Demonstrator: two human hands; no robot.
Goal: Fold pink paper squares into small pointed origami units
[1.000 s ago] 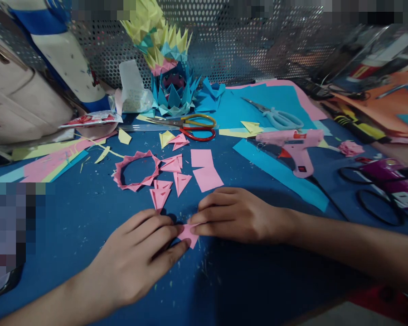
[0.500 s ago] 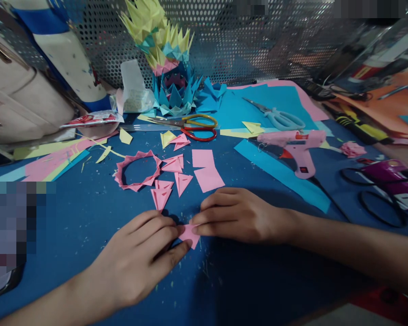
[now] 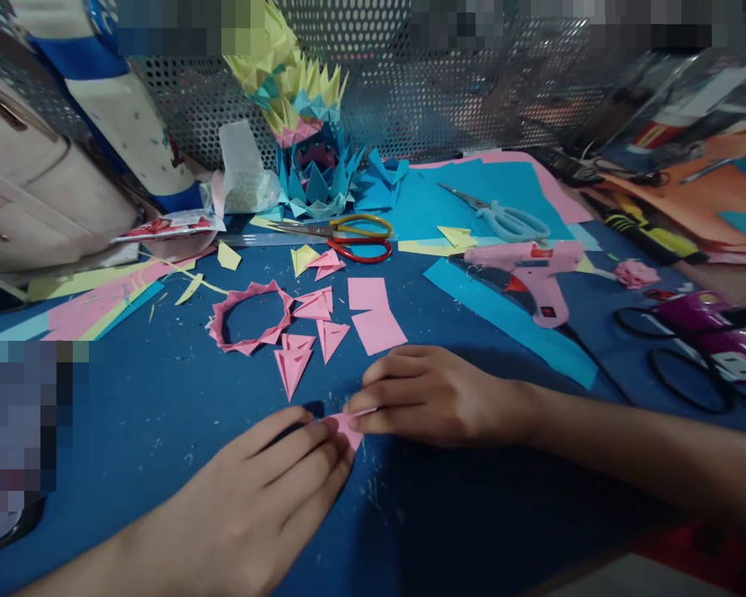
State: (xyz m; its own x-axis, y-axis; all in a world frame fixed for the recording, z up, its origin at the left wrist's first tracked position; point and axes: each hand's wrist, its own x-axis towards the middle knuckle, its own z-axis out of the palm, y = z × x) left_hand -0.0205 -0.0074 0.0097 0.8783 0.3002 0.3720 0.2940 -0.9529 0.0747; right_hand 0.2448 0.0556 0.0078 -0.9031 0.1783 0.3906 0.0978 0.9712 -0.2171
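Observation:
A small piece of pink paper, with a fold along its upper edge, lies on the blue tabletop between my hands. My left hand presses its left part, fingers close together. From the right, my right hand pinches the upper right edge, its fingers bent together. Beyond them are several folded pink triangles and a pointed pink paper ring. Two flat pink paper pieces lie just past my right hand. The underside of the held paper is hidden.
Red-and-yellow-handled scissors, blue scissors and a pink glue gun lie farther back. A spiky folded-paper model stands by the perforated metal panel. A blue paper strip lies right; a blurred-out device is left.
My left fingers have slid over the paper, the thumb now tucked alongside them and covering more of it. My right hand stays almost in place. The view has shifted slightly.

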